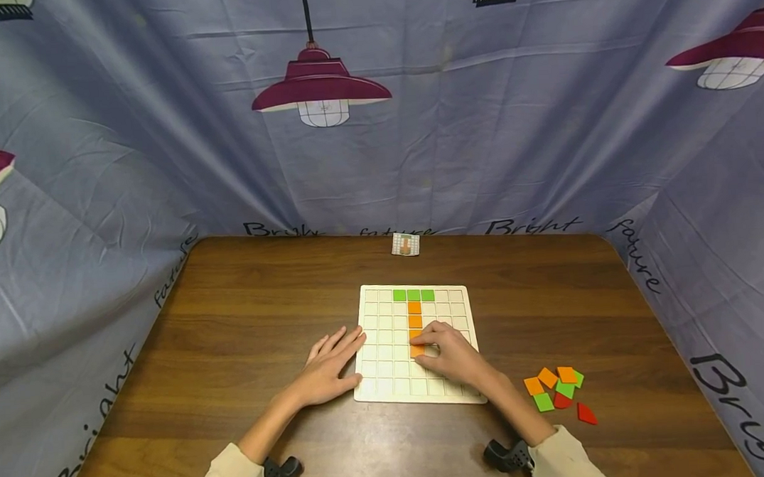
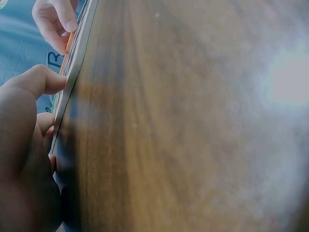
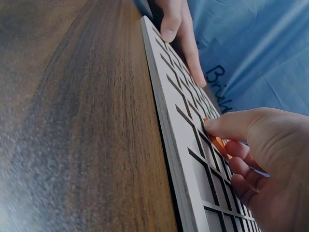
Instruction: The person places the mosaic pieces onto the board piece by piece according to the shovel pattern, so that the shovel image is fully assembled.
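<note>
A pale square board (image 1: 382, 388) with a grid of cells lies on the table. Three green tiles (image 1: 413, 295) form a row near its far edge, and a column of orange tiles (image 1: 415, 321) runs down from the middle one. My right hand (image 1: 454, 355) reaches over the board and pinches the nearest orange tile (image 3: 218, 143) of that column between thumb and fingers, at the grid surface. Spread flat, my left hand (image 1: 329, 372) rests at the board's left edge, fingertips and thumb touching the rim (image 2: 72, 79).
Right of the board lies a loose pile of orange tiles (image 1: 533, 386), green tiles (image 1: 543, 402) and red pieces (image 1: 586, 414). A small printed card (image 1: 406, 244) with a grid picture sits at the table's far edge. A blue-grey curtain (image 1: 480, 142) surrounds the table (image 1: 263, 293).
</note>
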`<state>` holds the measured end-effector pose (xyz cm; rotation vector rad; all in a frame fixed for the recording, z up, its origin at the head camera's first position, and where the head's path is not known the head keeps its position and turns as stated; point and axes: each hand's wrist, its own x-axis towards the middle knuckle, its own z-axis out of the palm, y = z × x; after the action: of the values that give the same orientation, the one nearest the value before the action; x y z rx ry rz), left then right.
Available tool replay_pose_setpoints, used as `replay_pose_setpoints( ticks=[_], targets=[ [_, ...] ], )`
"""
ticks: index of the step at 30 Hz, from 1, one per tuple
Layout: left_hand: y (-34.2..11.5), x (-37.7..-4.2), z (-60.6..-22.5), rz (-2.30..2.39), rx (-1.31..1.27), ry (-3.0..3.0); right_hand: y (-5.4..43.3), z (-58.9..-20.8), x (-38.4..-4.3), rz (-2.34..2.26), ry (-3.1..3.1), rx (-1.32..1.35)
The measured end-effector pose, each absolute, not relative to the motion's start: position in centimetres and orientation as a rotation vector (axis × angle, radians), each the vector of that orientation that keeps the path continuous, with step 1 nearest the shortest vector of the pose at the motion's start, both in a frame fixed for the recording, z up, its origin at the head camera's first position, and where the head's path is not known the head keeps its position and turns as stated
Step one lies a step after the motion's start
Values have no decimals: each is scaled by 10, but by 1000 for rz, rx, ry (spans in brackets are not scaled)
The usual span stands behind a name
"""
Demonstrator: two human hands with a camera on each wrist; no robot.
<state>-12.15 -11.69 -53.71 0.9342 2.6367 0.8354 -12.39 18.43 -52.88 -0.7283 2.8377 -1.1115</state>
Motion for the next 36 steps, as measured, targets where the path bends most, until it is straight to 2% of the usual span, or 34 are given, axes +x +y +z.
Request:
replay_pose_setpoints(
  ticks=[9, 18, 26, 36],
  targets=[
    [-116, -121, -537, 828, 930, 2632, 186, -529, -122, -1100, 2842, -749],
    [-115, -121, -537, 832, 931, 2624, 197, -522, -118, -1210, 2813, -633],
    [-116, -119, -539, 856, 939, 2638, 237, -511, -107, -1241, 2916, -535],
    [-116, -121, -535, 862, 920, 2621, 297, -506, -77, -1158, 3030, -413]
  ],
)
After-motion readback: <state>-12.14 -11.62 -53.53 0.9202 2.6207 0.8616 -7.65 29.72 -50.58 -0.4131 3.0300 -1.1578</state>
